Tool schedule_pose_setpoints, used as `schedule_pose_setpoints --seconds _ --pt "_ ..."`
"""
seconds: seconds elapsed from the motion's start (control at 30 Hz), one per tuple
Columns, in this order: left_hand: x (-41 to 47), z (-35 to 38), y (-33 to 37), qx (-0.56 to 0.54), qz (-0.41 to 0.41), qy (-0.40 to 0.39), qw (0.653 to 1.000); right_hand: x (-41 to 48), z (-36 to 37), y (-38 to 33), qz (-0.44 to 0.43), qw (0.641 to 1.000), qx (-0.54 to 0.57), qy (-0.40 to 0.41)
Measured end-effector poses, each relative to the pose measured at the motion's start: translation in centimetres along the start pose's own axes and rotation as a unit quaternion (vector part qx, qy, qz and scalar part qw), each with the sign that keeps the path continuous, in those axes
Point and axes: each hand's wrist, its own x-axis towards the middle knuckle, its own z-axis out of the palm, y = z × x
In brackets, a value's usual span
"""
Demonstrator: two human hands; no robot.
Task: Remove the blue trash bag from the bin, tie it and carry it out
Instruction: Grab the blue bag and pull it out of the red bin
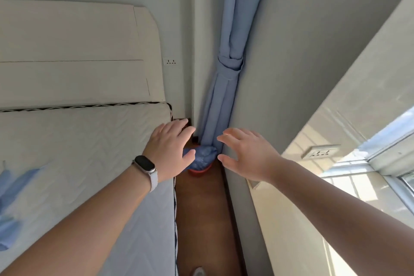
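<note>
A blue trash bag [203, 157] lines a small red bin [199, 171] standing on the wooden floor in the corner, between the bed and the wall. My left hand [171, 148], with a watch on the wrist, hovers above the bag's left side, fingers spread, and covers part of it. My right hand [248, 154] is stretched out to the bag's right, fingers apart, holding nothing. Both hands are above the bin and not touching the bag.
A bed with a white mattress [78, 163] and cream headboard [74, 51] fills the left. A tied blue curtain [226, 78] hangs into the corner right above the bin. The wall [302, 74] and a window [380, 163] are on the right. A narrow strip of wooden floor [201, 219] leads to the bin.
</note>
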Motion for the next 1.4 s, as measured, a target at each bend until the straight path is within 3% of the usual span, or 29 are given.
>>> schedule_pose_setpoints --seconds 0.57,1.0,1.4 --pt "6.3 3.1 -11.1 0.018 -0.052 -0.041 0.998 13.8 3.9 2.2 -0.037 0.999 0.024 -0.020" --pt "20.6 6.7 -17.6 0.040 -0.074 -0.097 0.992 31.4 7.5 9.1 -0.078 0.993 0.058 -0.067" --pt "28.5 14.1 -21.7 0.035 -0.014 -0.147 0.988 40.3 11.0 15.0 -0.078 0.990 0.060 -0.097"
